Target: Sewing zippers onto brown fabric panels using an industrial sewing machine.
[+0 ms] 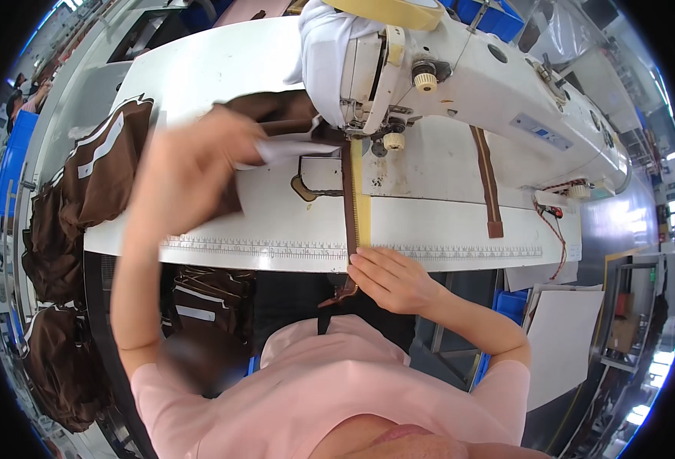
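My right hand lies at the table's front edge, fingers stretched out, with the tips touching a brown zipper. The zipper runs from under the sewing machine's needle area toward me along a yellow strip, and its end hangs over the edge. On the left, my left hand is raised and smeared by motion, so its fingers cannot be made out. Next to it are a brown cloth piece and a white strip reaching toward the machine head.
Piled brown pieces with white strips hang over the table's left end. A printed ruler runs along the front edge. Another brown zipper lies to the right, beneath the machine arm. Brown pieces also sit below the table.
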A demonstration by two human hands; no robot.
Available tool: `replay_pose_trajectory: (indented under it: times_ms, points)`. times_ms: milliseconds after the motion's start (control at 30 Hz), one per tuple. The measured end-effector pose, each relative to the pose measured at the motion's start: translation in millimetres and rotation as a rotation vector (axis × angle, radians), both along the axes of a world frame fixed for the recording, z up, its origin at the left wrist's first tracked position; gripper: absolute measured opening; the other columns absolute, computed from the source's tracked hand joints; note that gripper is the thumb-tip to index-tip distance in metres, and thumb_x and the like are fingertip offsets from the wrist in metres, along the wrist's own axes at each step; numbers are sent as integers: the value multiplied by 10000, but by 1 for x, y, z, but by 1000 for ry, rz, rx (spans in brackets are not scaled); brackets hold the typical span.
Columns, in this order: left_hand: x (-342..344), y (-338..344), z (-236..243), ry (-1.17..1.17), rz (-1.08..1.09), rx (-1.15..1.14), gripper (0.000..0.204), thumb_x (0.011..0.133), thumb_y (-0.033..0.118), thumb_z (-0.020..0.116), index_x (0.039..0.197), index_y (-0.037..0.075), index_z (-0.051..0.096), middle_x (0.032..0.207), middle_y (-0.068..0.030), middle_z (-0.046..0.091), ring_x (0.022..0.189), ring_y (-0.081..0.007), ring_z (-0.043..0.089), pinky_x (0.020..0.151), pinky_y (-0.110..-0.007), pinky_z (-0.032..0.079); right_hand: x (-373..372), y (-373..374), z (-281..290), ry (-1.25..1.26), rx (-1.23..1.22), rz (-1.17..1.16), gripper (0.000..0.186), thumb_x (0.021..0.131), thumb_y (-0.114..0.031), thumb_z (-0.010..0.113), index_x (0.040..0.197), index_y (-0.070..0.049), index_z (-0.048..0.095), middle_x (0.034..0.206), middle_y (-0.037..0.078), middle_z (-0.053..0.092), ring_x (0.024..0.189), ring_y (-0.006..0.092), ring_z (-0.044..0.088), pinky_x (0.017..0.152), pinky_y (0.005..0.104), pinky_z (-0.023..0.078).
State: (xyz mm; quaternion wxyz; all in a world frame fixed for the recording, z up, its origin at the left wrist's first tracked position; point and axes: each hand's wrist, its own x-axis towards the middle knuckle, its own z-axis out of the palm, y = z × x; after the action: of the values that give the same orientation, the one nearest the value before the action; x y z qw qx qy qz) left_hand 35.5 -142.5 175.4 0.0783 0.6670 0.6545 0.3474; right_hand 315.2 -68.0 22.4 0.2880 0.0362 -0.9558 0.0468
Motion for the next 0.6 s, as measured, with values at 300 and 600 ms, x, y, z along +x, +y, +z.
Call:
replay_pose_trajectory:
  times_ms: [300,600]
  points:
    - [65,-42,-107,128,-447,19,207,649,76,620,839,1,650,704,-35,535,680,-182,554,662,-293,454,-9,5,16,-86,91,67,188,764,-120,616,919,-26,667,1008,133,661,965,231,644,676,265,485]
    - [43,0,-116,152,-457,62,222,621,55,644,836,7,668,692,-31,541,655,-182,545,627,-296,437,-34,29,18,-67,166,102,190,779,-179,582,854,-13,633,901,132,655,895,238,649,629,257,456]
